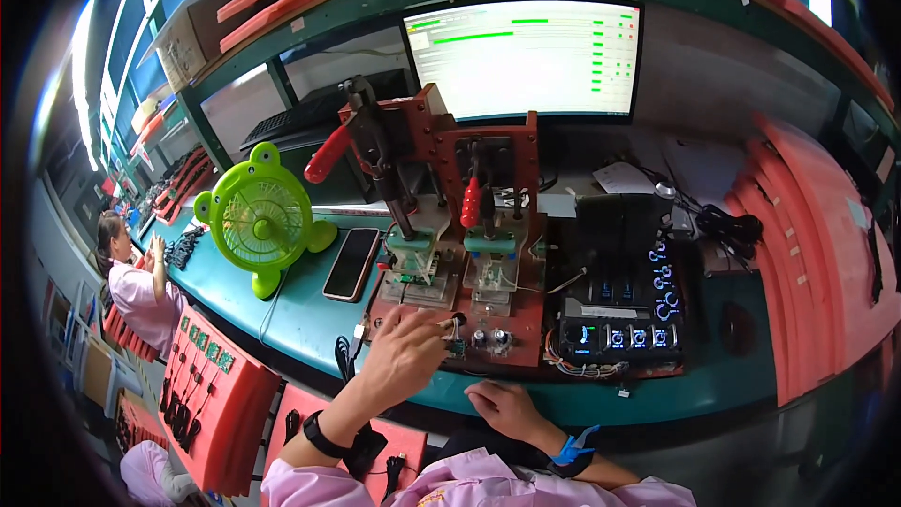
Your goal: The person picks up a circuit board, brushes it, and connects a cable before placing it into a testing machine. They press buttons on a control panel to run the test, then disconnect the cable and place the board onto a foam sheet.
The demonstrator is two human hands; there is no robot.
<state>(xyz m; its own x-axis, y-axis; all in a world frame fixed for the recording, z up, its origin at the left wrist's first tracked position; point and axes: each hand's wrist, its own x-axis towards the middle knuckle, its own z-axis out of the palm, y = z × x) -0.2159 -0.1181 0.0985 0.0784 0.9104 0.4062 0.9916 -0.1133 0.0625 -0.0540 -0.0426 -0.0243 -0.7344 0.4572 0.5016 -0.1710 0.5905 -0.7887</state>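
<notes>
My left hand (405, 353), with a black band on its wrist, is over the front left of a red test fixture (526, 338). Its thumb and fingers are pinched together beside a small dark connector (458, 320); whatever lies between the fingertips is too small to make out. Lower down, my right hand (507, 407) rests at the bench's front edge, fingers loosely curled, nothing showing in it. A blue tie circles that wrist. Two toggle clamps with red handles (328, 154) stand on the fixture, above clear blocks (496, 274) and small circuit boards.
A phone (353, 265) and a green frog-shaped fan (262, 222) stand left of the fixture. At right are a black control box (615, 336) with lit displays and stacked pink foam sheets (798, 253). Behind stands a lit monitor (526, 56). Another person (141, 286) sits far left.
</notes>
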